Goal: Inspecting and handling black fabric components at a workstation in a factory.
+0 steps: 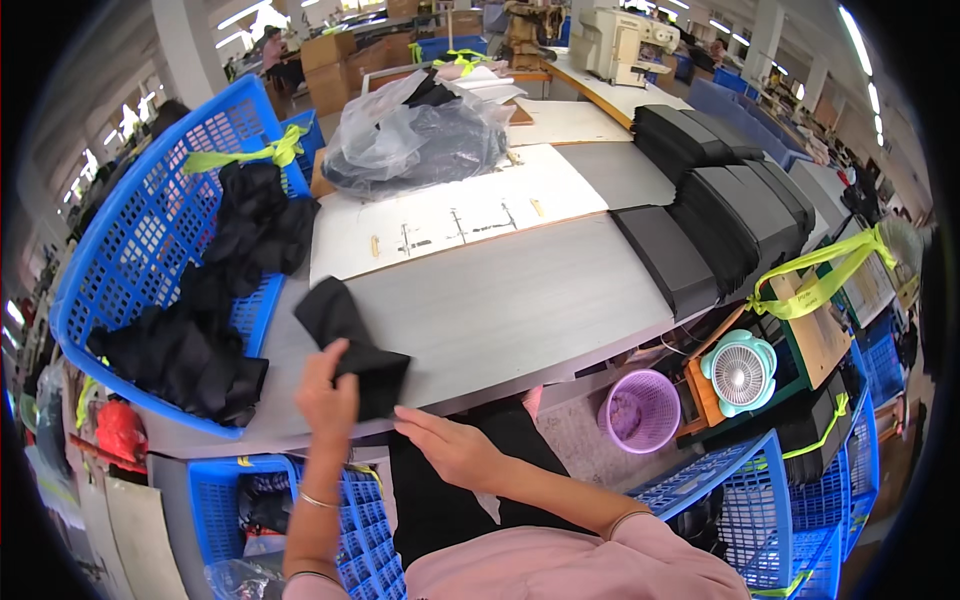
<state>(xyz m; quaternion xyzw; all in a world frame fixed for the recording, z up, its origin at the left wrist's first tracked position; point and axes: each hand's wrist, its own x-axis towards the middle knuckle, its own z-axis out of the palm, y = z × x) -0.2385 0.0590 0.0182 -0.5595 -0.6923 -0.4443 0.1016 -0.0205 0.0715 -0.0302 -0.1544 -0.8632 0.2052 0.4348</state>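
A black fabric piece [377, 372] is held just over the near edge of the grey tabletop [500, 300], its far end folded out to the left. My left hand [330, 395], slightly blurred, grips it from the near left side with thumb and fingers. At its near right corner, the fingertips of my right hand [455, 450] are pressed together on the fabric. To the left, more black fabric pieces [180, 345] lie heaped in a tilted blue plastic basket [110, 230]. Stacks of flat black panels [735, 220] stand at the table's right end.
A white marked board [460, 215] lies across the table, with a clear plastic bag [420, 140] of dark material behind it. A purple bin [640, 412] and a small turquoise fan [738, 372] are at right. Blue baskets [730, 490] stand near my right side.
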